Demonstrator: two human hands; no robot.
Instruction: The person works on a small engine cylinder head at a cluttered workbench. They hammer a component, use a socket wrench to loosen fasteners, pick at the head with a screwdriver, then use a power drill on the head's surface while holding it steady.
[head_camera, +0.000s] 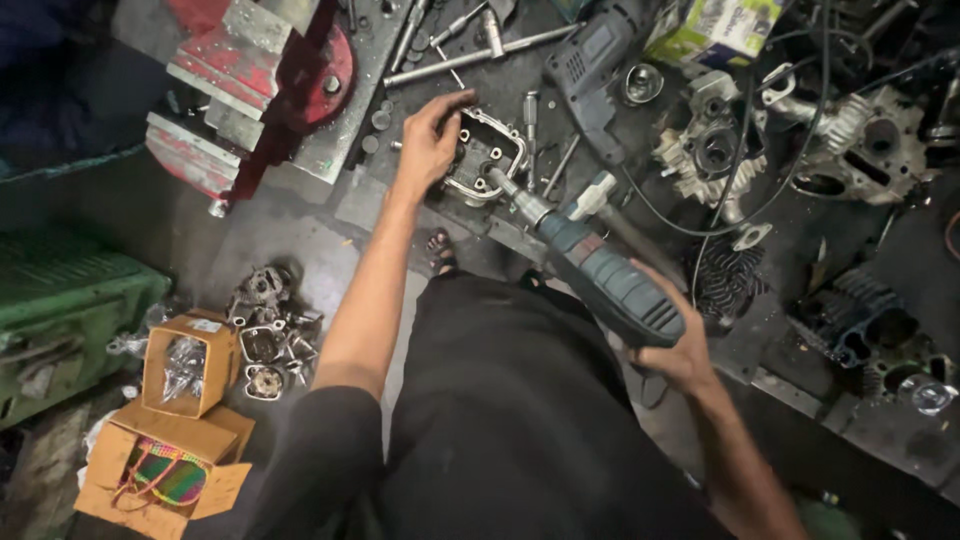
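Item: metal cylinder head (484, 155), upper centre of the frame, lying flat on the dark workbench (640, 215) with its ported face up — placed so, it would seem, to give the tool a straight approach from above. Left hand (430, 140): fingers curled over the casting's left edge, grasping it and pressing it down, most likely to keep it from turning or sliding under the tool. Right hand (672, 355): clenched around the rear grip of a blue-grey electric drill (600, 270), held at a slant from lower right to upper centre, its metal tip touching or just at the head's lower right corner; exact contact cannot be told. Adjacent, upper centre: loose bolts, sockets and a long steel rod (480, 55). A second drill (590, 60) lies near, above the head. Upper right: bare engine casings (865, 140), finned parts, a black cable (740, 200) looped across them, a green-and-white carton (715, 28). Upper left: red bench vise (255, 85), bolted at the bench's edge. Surface — grimy, oil-darkened, crowded. Room: workshop with a stained concrete floor; lower left, open cardboard boxes (175, 420) beside a heap of small metal parts (265, 335); left edge, a green metal case (65, 315).
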